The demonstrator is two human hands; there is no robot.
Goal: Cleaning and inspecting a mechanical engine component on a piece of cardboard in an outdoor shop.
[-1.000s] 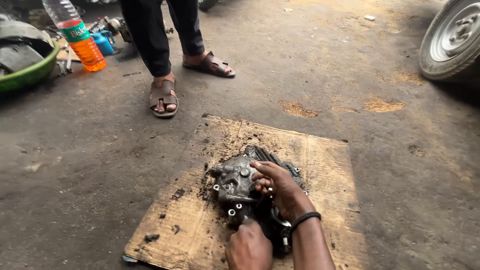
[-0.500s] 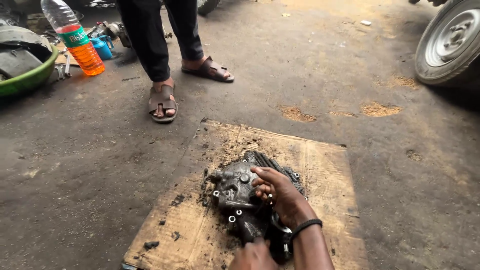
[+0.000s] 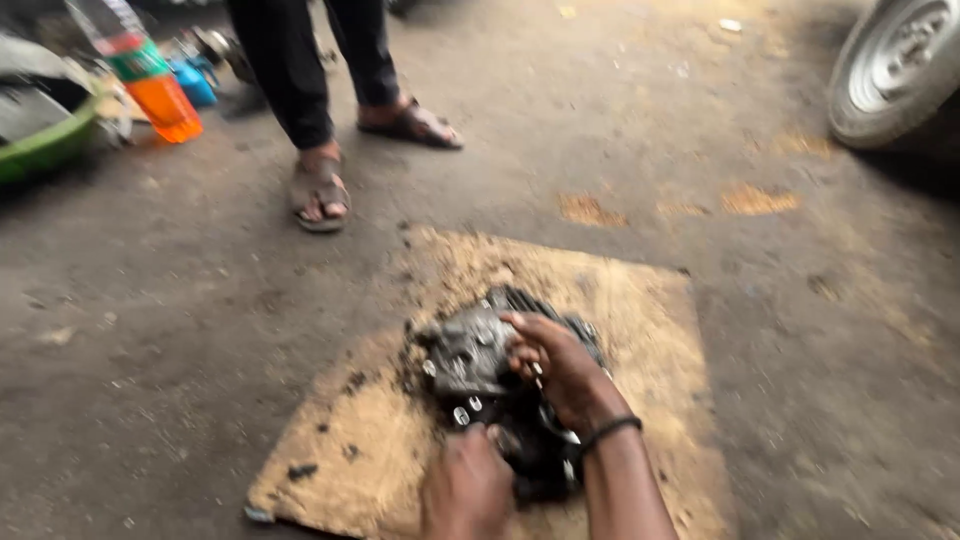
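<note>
A greasy dark metal engine part point(image 3: 478, 362) lies on a stained sheet of cardboard point(image 3: 640, 310) on the ground. My right hand point(image 3: 556, 372), with a black band at the wrist, rests over the top right of the part, fingers curled onto it. My left hand point(image 3: 468, 485) presses against the part's near end at the bottom of the view; how its fingers sit is partly hidden. The frame is blurred.
A person in dark trousers and sandals point(image 3: 322, 190) stands just beyond the cardboard. At the far left are a bottle of orange liquid point(image 3: 150, 85), a blue container point(image 3: 192, 80) and a green tub point(image 3: 45, 140). A vehicle wheel point(image 3: 900, 70) sits at the upper right.
The view has swung and blurred. My left hand has come further up into view against the part's near end. My right hand stays on the part.
</note>
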